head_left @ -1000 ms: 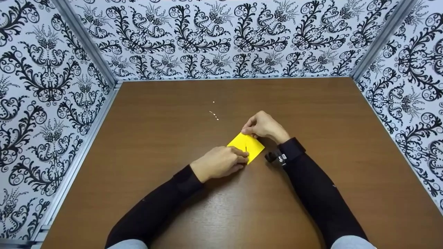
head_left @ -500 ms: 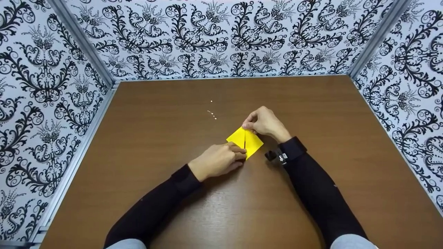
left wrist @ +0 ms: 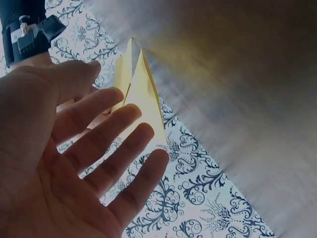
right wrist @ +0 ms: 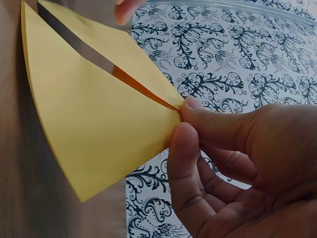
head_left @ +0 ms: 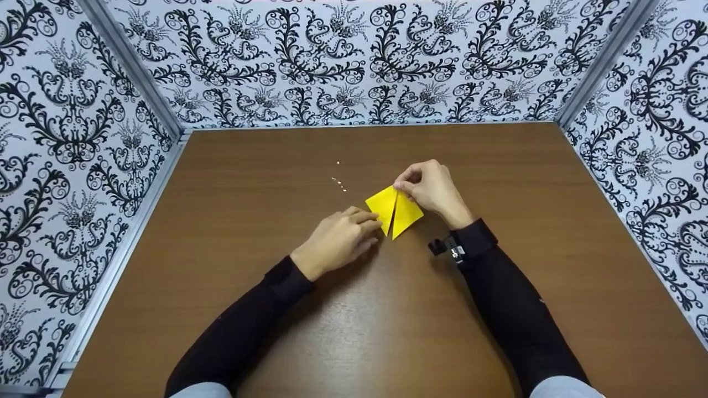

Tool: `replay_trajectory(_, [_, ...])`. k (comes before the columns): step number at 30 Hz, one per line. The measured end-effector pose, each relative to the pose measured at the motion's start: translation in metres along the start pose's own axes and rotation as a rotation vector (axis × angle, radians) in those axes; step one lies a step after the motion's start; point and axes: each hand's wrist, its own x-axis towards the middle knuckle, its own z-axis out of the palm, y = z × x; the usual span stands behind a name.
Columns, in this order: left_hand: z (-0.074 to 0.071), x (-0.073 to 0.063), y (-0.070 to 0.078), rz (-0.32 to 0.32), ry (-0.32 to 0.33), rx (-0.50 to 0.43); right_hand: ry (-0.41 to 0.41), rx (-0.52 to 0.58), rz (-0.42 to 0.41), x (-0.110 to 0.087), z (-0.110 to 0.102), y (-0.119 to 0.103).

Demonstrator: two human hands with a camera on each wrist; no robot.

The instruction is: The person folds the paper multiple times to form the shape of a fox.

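Note:
A folded yellow sheet of paper (head_left: 408, 216) is tilted over the tabletop, its two flaps parted by a narrow slit. My right hand (head_left: 437, 185) pinches its far corner between thumb and fingers. In the right wrist view the slit in the paper (right wrist: 94, 114) runs from the open end down to that pinched corner. My left hand (head_left: 338, 240) is at the paper's near left side, its fingertips overlapping the edge in the head view. Seen from the left wrist, the left hand's fingers (left wrist: 111, 126) are spread and grip nothing.
Tiny white specks (head_left: 339, 182) lie on the brown table (head_left: 265, 171) beyond the left hand. Patterned walls (head_left: 332, 61) close off the back and both sides. A small black device (head_left: 447, 249) sits on the right wrist strap.
The right hand has moved away and slightly right with the paper. My left hand has let go of the near corner and shifted left. The slit between the flaps has widened.

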Motion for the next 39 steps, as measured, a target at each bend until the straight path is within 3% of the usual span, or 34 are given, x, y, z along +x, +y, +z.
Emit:
replay_trajectory(6, [-0.004,-0.002,-0.009,-0.063,0.031,-0.004,0.101,0.019,-0.036,0.000,0.000,-0.003])
replay_trajectory(12, [-0.009,-0.003,-0.018,-0.100,0.065,0.007,0.229,0.006,-0.128,0.002,0.001,-0.005])
replay_trajectory(21, [-0.010,-0.006,-0.030,-0.181,0.067,0.009,0.348,-0.002,-0.298,0.002,0.009,-0.006])
replay_trajectory(31, [-0.011,-0.008,-0.040,-0.224,0.102,0.003,0.370,-0.017,-0.439,0.001,0.016,-0.004])
replay_trajectory(39, [-0.012,-0.008,-0.045,-0.256,0.100,-0.015,0.292,0.005,-0.423,-0.002,0.016,-0.003])
